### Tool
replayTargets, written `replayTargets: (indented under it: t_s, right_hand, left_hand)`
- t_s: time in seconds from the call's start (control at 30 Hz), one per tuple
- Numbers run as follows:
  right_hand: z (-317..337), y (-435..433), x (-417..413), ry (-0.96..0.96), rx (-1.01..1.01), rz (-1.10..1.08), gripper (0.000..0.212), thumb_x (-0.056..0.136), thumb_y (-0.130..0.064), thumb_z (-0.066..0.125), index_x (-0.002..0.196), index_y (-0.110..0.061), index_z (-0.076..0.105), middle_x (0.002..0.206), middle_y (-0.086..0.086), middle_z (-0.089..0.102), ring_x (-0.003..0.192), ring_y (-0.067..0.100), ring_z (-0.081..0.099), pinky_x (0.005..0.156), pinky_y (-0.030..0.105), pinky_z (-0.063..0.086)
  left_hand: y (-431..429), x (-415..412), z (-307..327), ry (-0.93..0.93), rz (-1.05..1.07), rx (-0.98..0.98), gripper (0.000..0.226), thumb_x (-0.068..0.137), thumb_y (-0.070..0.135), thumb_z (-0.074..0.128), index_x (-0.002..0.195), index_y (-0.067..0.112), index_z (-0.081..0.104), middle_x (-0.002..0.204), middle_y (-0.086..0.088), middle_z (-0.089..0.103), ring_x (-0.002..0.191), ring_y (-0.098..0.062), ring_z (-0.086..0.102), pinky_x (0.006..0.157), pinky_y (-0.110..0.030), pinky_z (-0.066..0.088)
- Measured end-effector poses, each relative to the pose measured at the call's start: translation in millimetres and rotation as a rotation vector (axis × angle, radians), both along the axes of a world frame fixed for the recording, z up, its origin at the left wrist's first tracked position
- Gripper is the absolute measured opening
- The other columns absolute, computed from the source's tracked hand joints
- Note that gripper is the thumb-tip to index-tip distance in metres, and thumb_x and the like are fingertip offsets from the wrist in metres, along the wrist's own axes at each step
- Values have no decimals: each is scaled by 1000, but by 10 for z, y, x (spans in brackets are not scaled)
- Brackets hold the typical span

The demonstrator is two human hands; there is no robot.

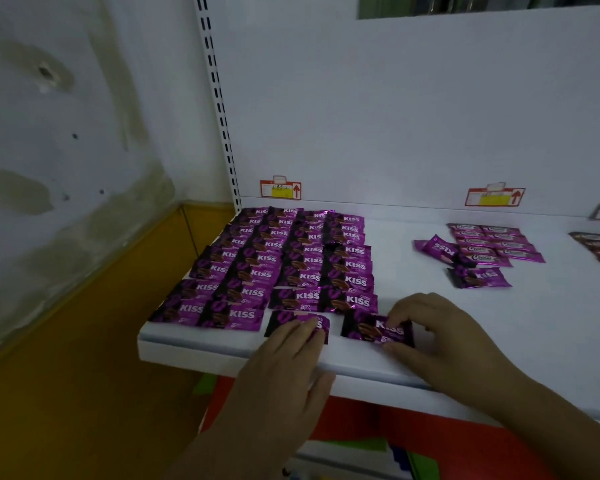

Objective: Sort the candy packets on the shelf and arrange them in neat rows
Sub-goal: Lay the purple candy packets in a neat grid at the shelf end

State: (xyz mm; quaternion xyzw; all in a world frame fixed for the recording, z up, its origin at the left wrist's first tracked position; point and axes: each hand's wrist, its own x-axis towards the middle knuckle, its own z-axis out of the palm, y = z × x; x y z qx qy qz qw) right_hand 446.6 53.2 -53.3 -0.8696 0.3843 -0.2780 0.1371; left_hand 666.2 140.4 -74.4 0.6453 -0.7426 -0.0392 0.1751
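- L hand (288,355) flat, fingers straight, pressing packet (281,320) at shelf (430,368) front edge.
- R hand (440,327) pinches 2nd packet (364,329) just beside it.
- Prob light, slick, crinkly; grip by crimped ends.

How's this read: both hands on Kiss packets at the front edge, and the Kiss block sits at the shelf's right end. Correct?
One error: the Kiss block sits at the left end of the shelf, by the upright, as the head view shows. The rest holds: the left hand rests on the left packet and the right hand pinches the right packet at the front edge.
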Motion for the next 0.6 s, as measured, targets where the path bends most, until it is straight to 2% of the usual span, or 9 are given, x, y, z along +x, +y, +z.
replayTargets:
  t_s: [0.1, 0.2, 0.27, 0.37, 0.43, 0.5, 0.6]
  right_hand:
    - [23, -52, 146, -13, -72, 24, 20, 70, -20, 79, 86, -17, 67, 92, -4, 63, 85, 17, 56, 76, 27, 46]
    - [-5, -90, 267, -71, -67, 15, 19, 70, -18, 79, 83, -16, 65, 91, -4, 63, 84, 15, 54, 75, 21, 43]
    - [-52, -90, 312, -97, -64, 19, 18, 71, -19, 79, 81, -15, 65, 91, -5, 63, 84, 14, 55, 75, 23, 44]
    - [-91, -83, 300, -125, -99, 22, 14, 73, -26, 73, 79, -16, 65, 92, -7, 63, 86, 10, 55, 77, 22, 44]
    - [-89, -79, 277, -113, -94, 20, 15, 73, -31, 69, 78, -17, 65, 94, -8, 63, 88, 7, 55, 78, 21, 43]
    - [-89, -76, 280, -71, -90, 24, 16, 74, -31, 73, 78, -18, 65, 96, -9, 62, 90, 9, 56, 78, 22, 46]
    - [-78, -69, 307, 2, -90, 36, 17, 71, -30, 77, 79, -21, 65, 97, -14, 58, 92, 7, 55, 77, 21, 46]
  left_hand:
    - [-16, 52, 20, -35, -17, 10, 58, 96, 52, 19, 148, 28, 13, 156, 16, 2, 137, 3, -7, 98, -8, -18]
    - [-9, 115, 38, -40, -40, 36, 59, 96, 53, 20, 148, 28, 12, 156, 17, 2, 124, 12, -12, 87, 0, -28]
    - [-13, 145, 48, -44, -54, 40, 59, 95, 55, 17, 148, 29, 12, 155, 17, 3, 121, 13, -14, 85, 0, -29]
    - [-43, 192, 65, -74, -90, 34, 64, 89, 57, 8, 148, 30, 12, 155, 18, 5, 128, 11, -12, 87, -1, -29]
    - [-50, 236, 74, -57, -107, 50, 61, 92, 55, 11, 148, 31, 12, 155, 18, 4, 126, 12, -11, 88, -1, -29]
    - [-70, 289, 78, -73, -129, 58, 58, 95, 54, 14, 148, 32, 12, 156, 17, 1, 132, 9, -9, 90, -3, -27]
    - [-105, 342, 108, -57, -155, 66, 63, 89, 55, 6, 148, 32, 15, 156, 15, 4, 137, 2, -3, 98, -9, -16]
